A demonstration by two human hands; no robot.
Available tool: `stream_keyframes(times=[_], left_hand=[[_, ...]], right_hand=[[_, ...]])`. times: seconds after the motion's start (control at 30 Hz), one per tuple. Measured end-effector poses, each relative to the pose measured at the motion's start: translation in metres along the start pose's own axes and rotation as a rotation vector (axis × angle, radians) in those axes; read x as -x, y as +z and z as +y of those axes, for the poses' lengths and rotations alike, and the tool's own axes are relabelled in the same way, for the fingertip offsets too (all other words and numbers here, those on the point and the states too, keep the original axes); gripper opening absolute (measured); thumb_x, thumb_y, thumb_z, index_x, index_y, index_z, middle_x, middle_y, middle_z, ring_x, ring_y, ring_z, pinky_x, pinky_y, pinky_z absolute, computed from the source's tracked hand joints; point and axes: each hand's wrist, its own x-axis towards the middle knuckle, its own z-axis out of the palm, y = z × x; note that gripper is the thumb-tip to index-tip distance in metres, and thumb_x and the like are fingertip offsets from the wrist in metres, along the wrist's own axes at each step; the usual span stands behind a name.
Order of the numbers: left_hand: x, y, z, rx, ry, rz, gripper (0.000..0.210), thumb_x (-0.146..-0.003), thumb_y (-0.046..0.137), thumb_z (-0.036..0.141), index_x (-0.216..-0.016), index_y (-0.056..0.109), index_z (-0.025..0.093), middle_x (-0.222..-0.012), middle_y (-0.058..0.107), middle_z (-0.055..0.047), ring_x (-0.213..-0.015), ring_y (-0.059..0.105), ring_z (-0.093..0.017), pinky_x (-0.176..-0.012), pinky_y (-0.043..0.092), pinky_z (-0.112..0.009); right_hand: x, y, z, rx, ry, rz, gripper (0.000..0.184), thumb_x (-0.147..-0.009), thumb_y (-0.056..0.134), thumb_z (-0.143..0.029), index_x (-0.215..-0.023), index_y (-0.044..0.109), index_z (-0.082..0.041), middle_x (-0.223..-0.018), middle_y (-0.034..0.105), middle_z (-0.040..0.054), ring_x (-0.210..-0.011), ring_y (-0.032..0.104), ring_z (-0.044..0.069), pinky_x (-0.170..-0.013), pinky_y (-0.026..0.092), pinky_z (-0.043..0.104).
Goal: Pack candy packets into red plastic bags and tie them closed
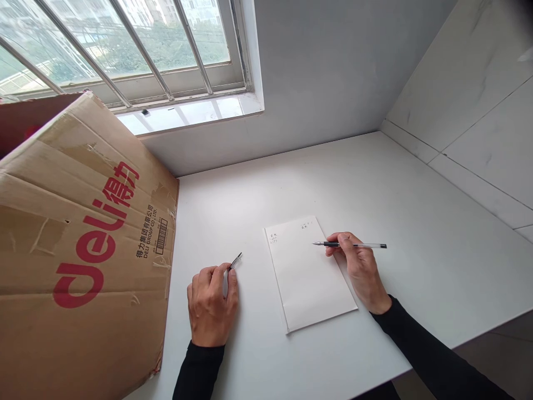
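A clear-barrelled gel pen (pixel 370 245) lies across the fingers of my right hand (pixel 358 266), its bare tip pointing left over the upper part of a white paper pad (pixel 312 278). The tip seems to hover just above the page; I cannot tell whether it touches. Small handwritten marks stand near the pad's top left and top right. To the left of the pad, my left hand (pixel 212 303) rests on the white table. Between its thumb and index finger it pinches a clear pen cap with a black clip (pixel 236 260); the cap's lower end is hidden.
A large cardboard box (pixel 120 266) with red lettering stands at the left on the white table (pixel 258 194). Behind are a barred window (pixel 166 50) and a grey wall (pixel 325 72). Marble-look tiles (pixel 478 105) border the right side. The table's front edge runs along the lower right.
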Motion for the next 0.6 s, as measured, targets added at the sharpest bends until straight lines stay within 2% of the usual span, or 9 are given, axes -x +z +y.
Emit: stream_keyframes(times=[0.6], left_hand=[[0.0009, 0.0013, -0.0003, -0.003, -0.013, 0.003, 0.016, -0.099, 0.054, 0.028, -0.105, 0.066, 0.018, -0.1, 0.067, -0.01, -0.091, 0.059, -0.027, -0.082, 0.042, -0.039]], right_hand=[[-0.0001, -0.0003, 0.0017, -0.015, 0.004, -0.001, 0.04, -0.102, 0.054, -0.059, -0.096, 0.071, -0.023, -0.084, 0.068, 0.0043, -0.085, 0.066, 0.023, -0.089, 0.054, 0.038]])
